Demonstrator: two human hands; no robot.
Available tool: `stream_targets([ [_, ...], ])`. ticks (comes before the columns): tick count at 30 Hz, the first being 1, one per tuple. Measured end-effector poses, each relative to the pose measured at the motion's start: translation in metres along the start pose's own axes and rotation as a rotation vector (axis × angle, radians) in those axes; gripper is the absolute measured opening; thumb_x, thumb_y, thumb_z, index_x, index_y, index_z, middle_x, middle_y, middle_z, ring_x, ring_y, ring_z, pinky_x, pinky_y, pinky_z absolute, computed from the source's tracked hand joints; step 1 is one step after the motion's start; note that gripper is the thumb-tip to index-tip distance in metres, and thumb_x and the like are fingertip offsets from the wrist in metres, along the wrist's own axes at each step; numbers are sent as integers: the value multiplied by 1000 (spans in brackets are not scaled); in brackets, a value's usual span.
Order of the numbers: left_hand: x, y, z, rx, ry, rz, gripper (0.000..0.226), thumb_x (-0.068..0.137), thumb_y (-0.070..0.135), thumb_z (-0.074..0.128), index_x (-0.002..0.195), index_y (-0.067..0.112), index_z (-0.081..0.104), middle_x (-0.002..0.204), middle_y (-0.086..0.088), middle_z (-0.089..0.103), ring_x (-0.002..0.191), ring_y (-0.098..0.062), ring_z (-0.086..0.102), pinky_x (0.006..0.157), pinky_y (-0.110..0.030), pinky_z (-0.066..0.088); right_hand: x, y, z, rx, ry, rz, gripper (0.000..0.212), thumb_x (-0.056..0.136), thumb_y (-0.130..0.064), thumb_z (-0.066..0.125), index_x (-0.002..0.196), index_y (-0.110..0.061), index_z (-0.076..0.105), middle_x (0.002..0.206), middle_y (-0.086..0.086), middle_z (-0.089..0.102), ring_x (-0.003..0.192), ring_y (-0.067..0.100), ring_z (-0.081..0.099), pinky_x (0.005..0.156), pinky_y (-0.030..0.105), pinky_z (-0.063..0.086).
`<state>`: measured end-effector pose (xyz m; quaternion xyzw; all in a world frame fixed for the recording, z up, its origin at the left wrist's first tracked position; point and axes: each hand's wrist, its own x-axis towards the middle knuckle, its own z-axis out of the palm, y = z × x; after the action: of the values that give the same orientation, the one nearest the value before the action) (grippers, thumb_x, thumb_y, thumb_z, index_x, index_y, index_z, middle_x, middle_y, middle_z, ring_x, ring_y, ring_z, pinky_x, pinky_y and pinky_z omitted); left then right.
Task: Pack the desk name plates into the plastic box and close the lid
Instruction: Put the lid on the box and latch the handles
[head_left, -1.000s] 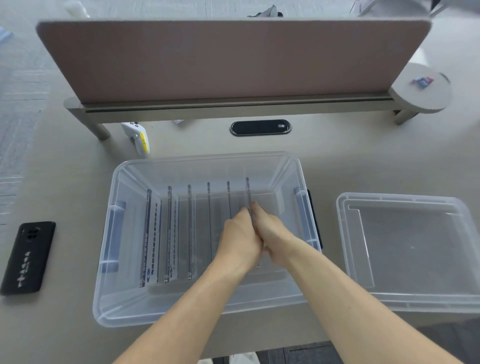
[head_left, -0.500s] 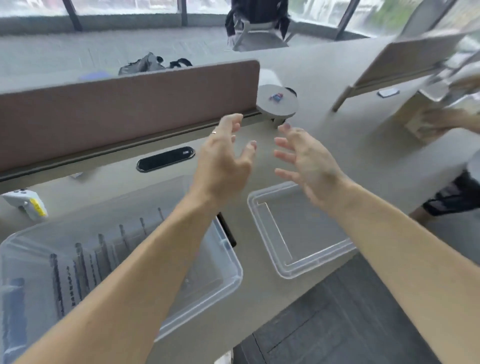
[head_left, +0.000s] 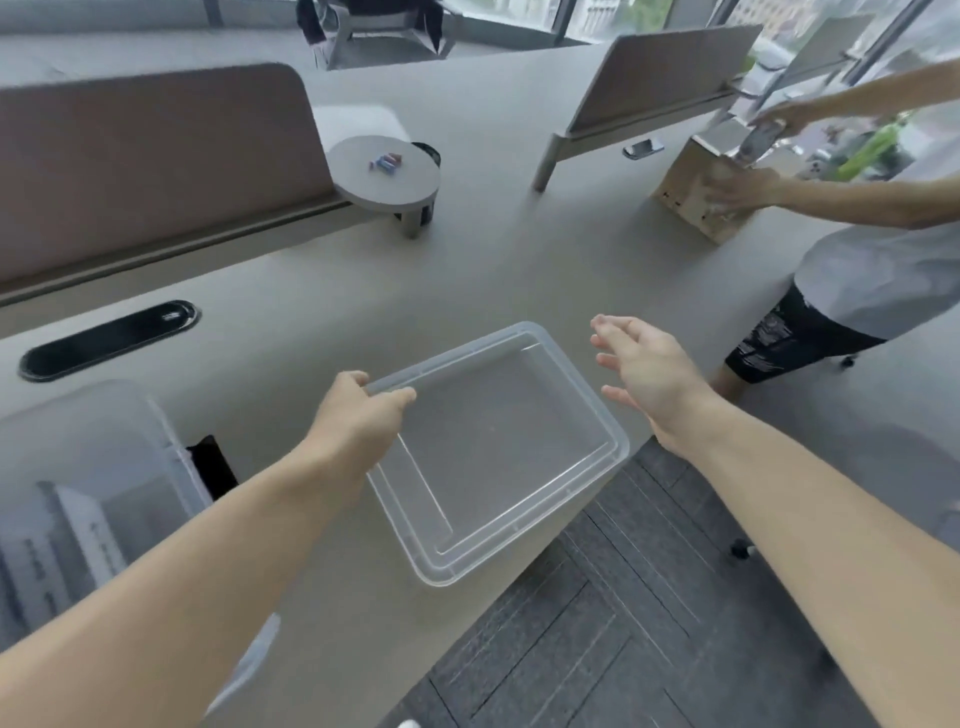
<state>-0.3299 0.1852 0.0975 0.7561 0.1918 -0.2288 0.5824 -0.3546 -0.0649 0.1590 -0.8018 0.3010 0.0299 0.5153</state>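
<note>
The clear plastic lid (head_left: 498, 452) lies upside down on the grey desk, its near corner reaching the desk's front edge. My left hand (head_left: 358, 421) grips the lid's far left rim, fingers curled over the edge. My right hand (head_left: 644, 374) hovers open just right of the lid, fingers spread, not touching it. The clear plastic box (head_left: 88, 467) stands at the lower left, partly cut off by the frame. Several name plates (head_left: 67, 540) stand upright inside it, blurred.
A black phone (head_left: 210, 465) lies between box and lid. A black cable port (head_left: 109, 338) is set in the desk. A brown divider (head_left: 150, 161) and a round shelf (head_left: 384, 171) stand behind. Another person (head_left: 852, 260) handles a cardboard box (head_left: 701, 192) at the right.
Both hands left the name plates in the box and swung right. My left hand has taken hold of the lid's rim; my right hand has dropped beside the lid. The view turned right.
</note>
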Motion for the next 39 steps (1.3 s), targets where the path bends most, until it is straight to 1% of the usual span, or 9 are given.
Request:
stream_targets([
  [6, 26, -36, 29, -151, 27, -353, 58, 100, 25, 62, 152, 10, 42, 162, -8, 37, 149, -27, 34, 117, -47, 31, 76, 58, -2, -146, -49, 57, 26, 101, -38, 52, 115, -18, 63, 106, -1, 67, 89, 12, 62, 84, 35, 53],
  [15, 63, -88, 63, -199, 144, -538, 55, 101, 17, 56, 153, 10, 40, 157, -8, 41, 139, -29, 44, 106, -47, 40, 171, 136, 22, -570, -124, 15, 47, 99, -33, 56, 142, -16, 52, 148, 5, 54, 135, 25, 52, 113, 41, 40],
  [18, 83, -98, 69, -158, 198, -538, 66, 94, 18, 61, 155, 9, 36, 156, -10, 41, 134, -31, 47, 103, -45, 43, 195, 146, 26, -624, -102, 44, 59, 99, -29, 58, 152, -12, 38, 155, 9, 46, 139, 29, 47, 114, 40, 38],
  [20, 94, -101, 71, -173, 210, -515, 61, 93, 15, 64, 149, 7, 41, 143, -11, 48, 105, -27, 55, 84, -36, 48, 205, 157, 29, -659, -79, 69, 64, 98, -27, 59, 154, -11, 34, 153, 14, 46, 137, 33, 48, 112, 40, 38],
  [24, 114, -104, 70, -235, 226, -517, 51, 81, 10, 67, 132, 7, 57, 125, -12, 63, 95, -31, 65, 86, -36, 53, 214, 174, 35, -686, 29, 20, 58, 94, -24, 61, 148, -9, 44, 146, 17, 51, 132, 36, 51, 113, 41, 39],
  [27, 119, -101, 62, -312, 314, -492, 22, 97, 5, 52, 116, 7, 62, 101, -6, 57, 76, -26, 55, 74, -27, 45, 214, 176, 35, -620, 66, -16, 43, 92, -15, 61, 135, -8, 59, 134, 13, 63, 125, 33, 58, 109, 38, 43],
  [32, 116, -75, 41, -295, 360, -369, 28, 102, -2, 41, 82, 16, 49, 85, -3, 57, 69, -16, 57, 80, -34, 44, 206, 171, 22, -411, 119, -41, 25, 95, -14, 61, 116, -9, 74, 111, 11, 74, 100, 23, 67, 98, 37, 53],
  [37, 108, -28, 7, -330, 351, -204, 32, 103, 3, 35, 84, 23, 52, 79, 2, 60, 64, -12, 57, 61, -28, 42, 190, 134, -1, -346, 92, -99, 24, 96, -18, 62, 116, -9, 73, 102, 8, 72, 91, 19, 66, 81, 24, 55],
  [39, 99, -7, -15, -325, 362, -140, 33, 102, 4, 34, 85, 23, 55, 78, 3, 60, 64, -11, 57, 60, -26, 41, 182, 105, -2, -319, 84, -146, 24, 96, -21, 64, 115, -11, 73, 103, 10, 73, 90, 19, 66, 88, 35, 56],
])
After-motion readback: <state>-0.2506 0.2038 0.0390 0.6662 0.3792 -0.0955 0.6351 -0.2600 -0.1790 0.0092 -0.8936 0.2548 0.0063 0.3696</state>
